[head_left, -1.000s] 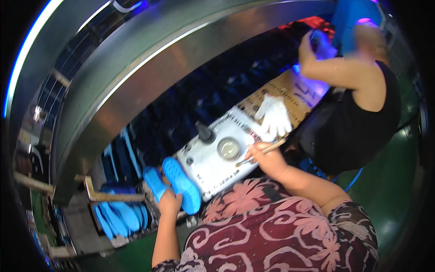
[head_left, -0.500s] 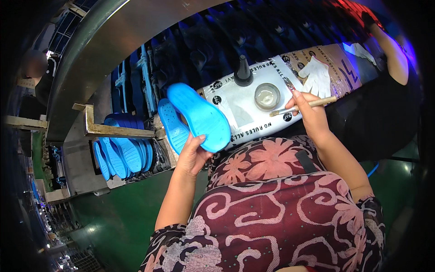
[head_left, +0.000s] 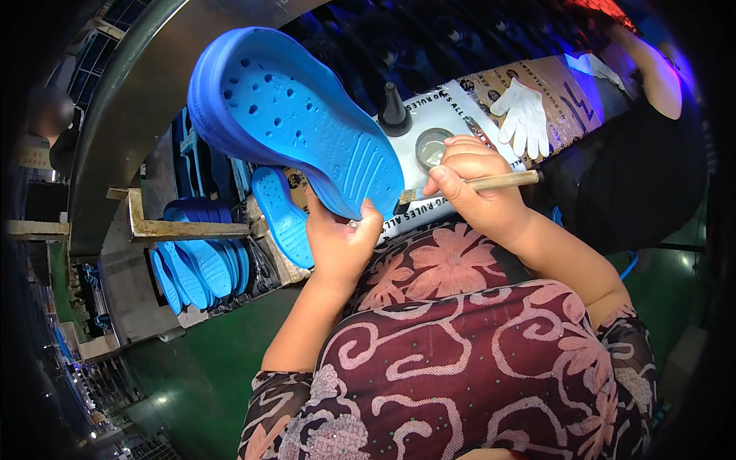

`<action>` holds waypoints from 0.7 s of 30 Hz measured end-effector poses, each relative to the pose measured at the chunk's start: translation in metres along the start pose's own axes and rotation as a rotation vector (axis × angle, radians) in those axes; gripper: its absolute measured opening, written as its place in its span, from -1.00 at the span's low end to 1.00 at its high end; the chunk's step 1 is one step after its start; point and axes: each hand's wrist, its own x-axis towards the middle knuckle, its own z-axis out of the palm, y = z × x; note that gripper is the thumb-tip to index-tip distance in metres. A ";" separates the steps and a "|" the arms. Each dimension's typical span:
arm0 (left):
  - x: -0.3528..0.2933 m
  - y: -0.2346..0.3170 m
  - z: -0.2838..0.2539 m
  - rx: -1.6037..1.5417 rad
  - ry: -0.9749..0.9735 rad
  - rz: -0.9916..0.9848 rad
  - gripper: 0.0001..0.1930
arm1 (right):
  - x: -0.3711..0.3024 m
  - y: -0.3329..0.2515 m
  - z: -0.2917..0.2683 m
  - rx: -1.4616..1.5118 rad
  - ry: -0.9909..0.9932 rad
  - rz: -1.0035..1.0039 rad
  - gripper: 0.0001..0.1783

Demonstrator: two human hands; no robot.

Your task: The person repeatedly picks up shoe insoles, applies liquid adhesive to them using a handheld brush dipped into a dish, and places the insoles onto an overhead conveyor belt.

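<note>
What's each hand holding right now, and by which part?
Left hand: blue shoe sole, by the edge near its ridged end. Right hand: brush, by the handle, toward the bristle end.

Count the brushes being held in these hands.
1 brush: in the right hand, close to the edge of the blue shoe piece in the left hand. Another behind the fingers could be hidden.
</note>
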 end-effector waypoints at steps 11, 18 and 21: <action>-0.002 -0.001 -0.002 0.138 0.005 0.168 -0.47 | -0.007 0.007 -0.008 -0.183 0.019 -0.111 -0.72; -0.004 -0.005 0.000 0.135 -0.004 0.148 -0.47 | -0.006 0.008 -0.003 -0.190 -0.027 -0.157 -0.76; -0.004 -0.010 -0.001 0.133 0.007 0.183 -0.47 | -0.009 0.007 -0.009 -0.200 -0.020 -0.139 -0.78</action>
